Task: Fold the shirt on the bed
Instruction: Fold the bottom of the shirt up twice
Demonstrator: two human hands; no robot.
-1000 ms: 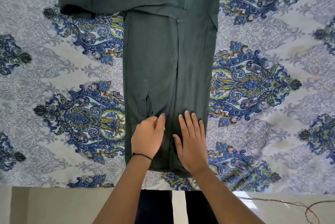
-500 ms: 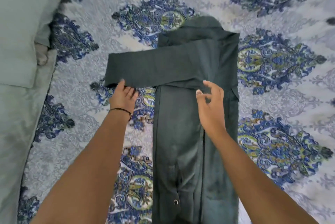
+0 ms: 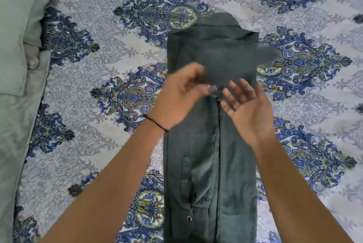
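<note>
Fingers of left hand (image 3: 176, 95) pinching blurred sleeve (image 3: 231, 59), right hand (image 3: 245, 109) spread; shirt (image 3: 208, 164) on bed (image 3: 98, 144)

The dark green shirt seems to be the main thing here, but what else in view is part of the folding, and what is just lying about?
Part of the job:
- dark green button-up shirt, lying in a long narrow strip
- left hand, blurred, above the shirt
- right hand, open, above the shirt
- blue floral patterned bedspread, under the shirt

Just lying about:
- pale green pillow
- thin dark wristband
</note>
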